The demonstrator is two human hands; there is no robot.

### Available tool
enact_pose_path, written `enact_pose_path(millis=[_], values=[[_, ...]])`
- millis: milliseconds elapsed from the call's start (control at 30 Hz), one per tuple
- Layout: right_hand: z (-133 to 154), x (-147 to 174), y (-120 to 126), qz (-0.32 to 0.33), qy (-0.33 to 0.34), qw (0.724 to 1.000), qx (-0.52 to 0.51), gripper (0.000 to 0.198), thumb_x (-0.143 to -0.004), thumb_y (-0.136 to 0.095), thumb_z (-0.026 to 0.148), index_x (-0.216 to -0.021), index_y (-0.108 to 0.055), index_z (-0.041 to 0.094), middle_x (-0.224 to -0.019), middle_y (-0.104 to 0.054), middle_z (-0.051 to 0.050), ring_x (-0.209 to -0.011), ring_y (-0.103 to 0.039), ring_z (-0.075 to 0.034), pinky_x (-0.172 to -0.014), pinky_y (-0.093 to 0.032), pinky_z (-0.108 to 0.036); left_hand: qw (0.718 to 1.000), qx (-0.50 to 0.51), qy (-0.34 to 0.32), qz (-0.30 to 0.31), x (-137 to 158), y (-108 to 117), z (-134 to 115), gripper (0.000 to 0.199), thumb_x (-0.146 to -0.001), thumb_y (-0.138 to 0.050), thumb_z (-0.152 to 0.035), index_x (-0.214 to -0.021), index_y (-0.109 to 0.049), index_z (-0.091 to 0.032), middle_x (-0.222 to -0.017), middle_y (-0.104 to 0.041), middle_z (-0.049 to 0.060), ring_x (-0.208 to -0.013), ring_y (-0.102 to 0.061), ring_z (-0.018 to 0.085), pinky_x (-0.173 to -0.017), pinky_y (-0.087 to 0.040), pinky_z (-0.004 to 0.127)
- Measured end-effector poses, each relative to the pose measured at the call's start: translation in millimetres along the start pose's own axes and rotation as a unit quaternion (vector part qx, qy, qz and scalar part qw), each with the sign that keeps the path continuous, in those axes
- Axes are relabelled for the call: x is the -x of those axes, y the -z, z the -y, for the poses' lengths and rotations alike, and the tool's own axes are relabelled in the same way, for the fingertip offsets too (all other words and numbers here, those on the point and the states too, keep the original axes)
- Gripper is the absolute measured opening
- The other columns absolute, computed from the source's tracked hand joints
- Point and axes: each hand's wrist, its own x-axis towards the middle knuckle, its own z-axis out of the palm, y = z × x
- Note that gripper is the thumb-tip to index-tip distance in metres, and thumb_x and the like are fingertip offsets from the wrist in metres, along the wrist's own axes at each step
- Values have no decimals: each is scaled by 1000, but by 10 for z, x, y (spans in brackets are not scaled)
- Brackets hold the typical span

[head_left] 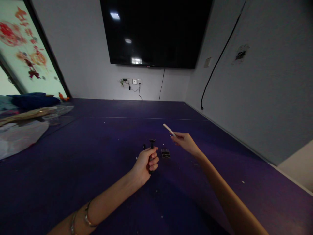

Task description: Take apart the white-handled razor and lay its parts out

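My left hand (146, 162) is closed in a fist around the dark handle of a black razor (152, 142), its T-shaped head pointing up and away from me. Between the fingertips of my right hand (184, 141), I pinch a slim white stick (168, 129) that slants up to the left. A small clear-and-black case (165, 153) lies on the purple surface (110, 182) between my hands. Just beyond my left hand is a small black piece (144, 147), too small to make out. The razor and the stick are apart.
Plastic bags (22, 137) and dark blue cloth (36, 100) are heaped at the left. A large television (156, 32) hangs on the back wall above sockets (134, 81) with cables. A black cable (220, 58) dangles along the right wall. White specks dot the surface.
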Motion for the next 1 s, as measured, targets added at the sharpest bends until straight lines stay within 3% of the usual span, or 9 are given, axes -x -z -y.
enact_pose_path(millis=[100, 200, 333, 433, 733, 1000], values=[[5, 12, -30, -8, -16, 999, 28, 38, -82, -45, 43, -80, -68, 13, -65, -61, -3, -51, -52, -11, -49, -42, -22, 999, -5, -23, 21, -11, -1, -99, 7, -84, -46, -10, -79, -50, -13, -49, -35, -8, -30, -24, 0, -30, -9, 16], [42, 59, -91, -14, -19, 988, 150, 41, -86, -40, 41, -67, -66, 15, -59, -61, -3, -49, -52, -11, -49, -37, -22, 999, -9, -42, 33, -22, -4, -175, 6, -84, -47, -11, -80, -51, -12, -48, -34, -8, -30, -23, 0, -30, -9, 16], [123, 148, -215, -4, -43, 944, 328, 40, -86, -41, 43, -72, -69, 18, -67, -67, -6, -60, -61, -16, -54, -37, -24, 998, -12, -56, 35, -28, -4, -227, 6, -82, -47, -11, -78, -52, -12, -48, -34, -8, -30, -24, 0, -30, -9, 16], [152, 203, -355, 34, -76, 915, 395, 42, -87, -39, 43, -78, -70, 17, -78, -70, -12, -73, -65, -21, -62, -41, -27, 997, -16, -70, 41, -30, 1, -230, 5, -81, -48, -11, -77, -52, -12, -47, -35, -8, -30, -24, 1, -30, -9, 16], [2, 312, -824, 115, -135, 906, 385, 38, -85, -42, 41, -90, -67, 13, -92, -69, -17, -88, -65, -30, -69, -47, -33, 995, -38, -84, 44, -23, -10, -200, 2, -77, -53, -13, -76, -52, -13, -46, -35, -9, -30, -24, 0, -30, -9, 16], [-117, 369, -895, 136, -119, 910, 373, 33, -83, -48, 36, -99, -64, 14, -98, -68, -17, -90, -65, -28, -70, -47, -32, 995, -42, -84, 43, -27, -6, -181, 2, -77, -53, -12, -78, -52, -14, -46, -35, -9, -30, -24, 1, -30, -10, 15]])
